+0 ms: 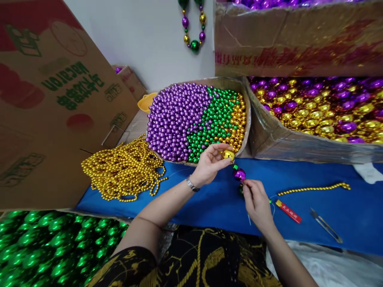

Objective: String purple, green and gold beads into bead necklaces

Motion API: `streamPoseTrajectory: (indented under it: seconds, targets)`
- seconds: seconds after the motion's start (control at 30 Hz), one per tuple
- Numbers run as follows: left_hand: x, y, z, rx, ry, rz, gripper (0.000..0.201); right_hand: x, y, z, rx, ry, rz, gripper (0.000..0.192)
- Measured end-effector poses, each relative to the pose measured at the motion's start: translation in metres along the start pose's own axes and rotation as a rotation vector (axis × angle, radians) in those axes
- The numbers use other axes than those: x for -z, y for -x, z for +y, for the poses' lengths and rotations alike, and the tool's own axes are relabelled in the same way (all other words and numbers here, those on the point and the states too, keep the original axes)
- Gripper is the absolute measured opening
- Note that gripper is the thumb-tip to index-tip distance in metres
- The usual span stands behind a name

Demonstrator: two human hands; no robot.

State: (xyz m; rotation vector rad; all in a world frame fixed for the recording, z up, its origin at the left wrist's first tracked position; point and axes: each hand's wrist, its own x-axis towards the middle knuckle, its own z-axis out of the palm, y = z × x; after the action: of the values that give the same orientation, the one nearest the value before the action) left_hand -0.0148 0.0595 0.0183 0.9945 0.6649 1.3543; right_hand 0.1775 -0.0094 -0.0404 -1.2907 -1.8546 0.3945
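My left hand [210,161], with a metal watch on the wrist, pinches a large gold bead [228,154] at the front rim of the bead box. Below it on the same strand come a small green bead [235,167] and a large purple bead [239,174]. My right hand [257,202] is closed around the lower end of this strand, where a dark green bead [241,189] shows partly behind the fingers. Thin thread ends hang near the right hand, beside a small green bead [270,201].
An open box [247,139] holds small purple, green and gold beads. Gold bead strands [122,169] lie at left, a short gold strand [314,189], a red-yellow packet [289,211] and thread snips [326,225] at right. Cardboard boxes [299,149] of larger beads flank the blue table [209,211].
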Motion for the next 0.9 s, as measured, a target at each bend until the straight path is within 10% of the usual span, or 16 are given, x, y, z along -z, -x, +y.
streamPoseTrajectory:
  seconds: [0.37,0.53,0.73,0.9]
  targets:
    - [0.006,0.008,-0.002,0.013,-0.09,-0.022,0.04,0.001,0.002,0.006,-0.052,-0.043,0.052,0.016]
    - [0.012,0.009,0.009,0.014,-0.243,-0.217,0.045,-0.007,0.009,0.012,-0.242,-0.261,-0.058,0.017]
    - [0.057,-0.038,0.036,-0.239,-1.131,0.092,0.022,-0.009,0.011,0.018,-0.299,-0.362,-0.017,0.019]
    - [0.084,-0.074,0.031,-0.273,-1.46,0.069,0.014,-0.01,0.01,0.018,-0.278,-0.328,-0.009,0.019]
